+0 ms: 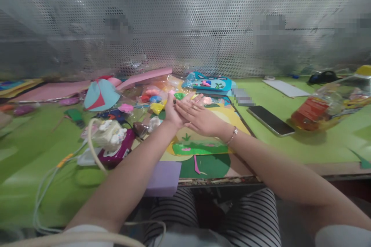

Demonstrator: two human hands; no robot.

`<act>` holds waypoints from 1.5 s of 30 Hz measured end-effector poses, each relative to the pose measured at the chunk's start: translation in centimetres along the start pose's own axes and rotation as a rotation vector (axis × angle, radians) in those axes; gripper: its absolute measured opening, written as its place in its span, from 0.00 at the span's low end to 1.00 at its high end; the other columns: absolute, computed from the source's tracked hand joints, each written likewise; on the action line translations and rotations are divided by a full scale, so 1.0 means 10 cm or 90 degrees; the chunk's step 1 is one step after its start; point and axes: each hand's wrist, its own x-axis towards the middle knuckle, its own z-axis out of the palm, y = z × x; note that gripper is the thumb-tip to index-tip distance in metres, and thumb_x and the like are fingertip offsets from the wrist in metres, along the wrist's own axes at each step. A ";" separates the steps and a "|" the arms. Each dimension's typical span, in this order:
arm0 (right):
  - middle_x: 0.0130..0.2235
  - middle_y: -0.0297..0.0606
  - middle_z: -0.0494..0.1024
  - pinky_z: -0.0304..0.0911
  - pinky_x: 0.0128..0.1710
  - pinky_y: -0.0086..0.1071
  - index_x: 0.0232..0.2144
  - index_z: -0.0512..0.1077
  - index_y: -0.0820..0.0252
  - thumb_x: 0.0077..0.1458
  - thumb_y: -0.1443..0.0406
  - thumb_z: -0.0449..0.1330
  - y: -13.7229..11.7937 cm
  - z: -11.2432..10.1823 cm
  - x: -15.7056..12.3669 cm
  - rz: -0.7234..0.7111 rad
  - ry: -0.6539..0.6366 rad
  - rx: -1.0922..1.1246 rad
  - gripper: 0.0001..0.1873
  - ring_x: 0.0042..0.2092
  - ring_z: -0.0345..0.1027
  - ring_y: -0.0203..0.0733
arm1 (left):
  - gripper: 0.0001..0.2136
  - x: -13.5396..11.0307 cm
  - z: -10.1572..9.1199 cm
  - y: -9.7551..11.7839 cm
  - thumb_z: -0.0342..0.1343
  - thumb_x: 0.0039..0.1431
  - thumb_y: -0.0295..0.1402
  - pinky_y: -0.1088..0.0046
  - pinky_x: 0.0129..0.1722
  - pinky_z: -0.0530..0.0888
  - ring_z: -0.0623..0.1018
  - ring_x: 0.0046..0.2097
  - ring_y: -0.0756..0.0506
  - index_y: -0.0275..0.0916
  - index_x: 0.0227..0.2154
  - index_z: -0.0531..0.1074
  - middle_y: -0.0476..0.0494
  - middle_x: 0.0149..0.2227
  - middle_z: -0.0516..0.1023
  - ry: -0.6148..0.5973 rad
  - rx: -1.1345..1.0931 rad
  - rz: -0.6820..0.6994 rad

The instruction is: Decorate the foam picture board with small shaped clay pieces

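My left hand [174, 114] is palm up with its fingers stretched out. Flat across its palm lies my right hand [203, 117], fingers straight, a thin bracelet at the wrist. Whether anything sits between the palms is hidden. Below them is a yellow picture sheet [208, 148] with a green grass strip and small plant shapes. Just past my left fingers are bagged lumps of coloured clay, among them a yellow one [157, 108], a green one [179, 95] and a blue one [155, 99]. A pink strip [196, 165] lies on the dark green part of the mat nearer to me.
To the right are a dark phone [271, 120] and a tilted bottle of amber liquid [311, 112]. On the left, a purple box [118, 150] has cables around it. A lilac block [164, 177] overhangs the front edge. Perforated metal [185, 19] closes off the back.
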 end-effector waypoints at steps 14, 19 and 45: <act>0.67 0.50 0.46 0.40 0.65 0.48 0.66 0.43 0.68 0.66 0.56 0.38 0.04 -0.02 -0.03 0.038 -0.021 0.011 0.31 0.67 0.38 0.45 | 0.39 0.00 -0.02 0.00 0.31 0.56 0.59 0.51 0.60 0.60 0.62 0.63 0.34 0.32 0.60 0.56 0.31 0.58 0.66 0.032 0.009 0.039; 0.66 0.46 0.50 0.42 0.65 0.43 0.65 0.46 0.67 0.67 0.58 0.37 -0.02 -0.02 -0.02 -0.046 -0.032 0.039 0.29 0.67 0.40 0.41 | 0.41 0.01 -0.03 0.00 0.31 0.55 0.60 0.54 0.59 0.62 0.62 0.63 0.35 0.31 0.60 0.56 0.29 0.58 0.66 0.022 0.021 0.067; 0.66 0.49 0.49 0.42 0.65 0.48 0.64 0.48 0.69 0.66 0.58 0.39 -0.06 -0.02 0.02 0.031 -0.005 0.022 0.30 0.67 0.38 0.45 | 0.40 0.02 -0.03 0.00 0.31 0.56 0.59 0.51 0.58 0.62 0.64 0.61 0.35 0.33 0.60 0.57 0.30 0.57 0.68 0.032 -0.005 0.049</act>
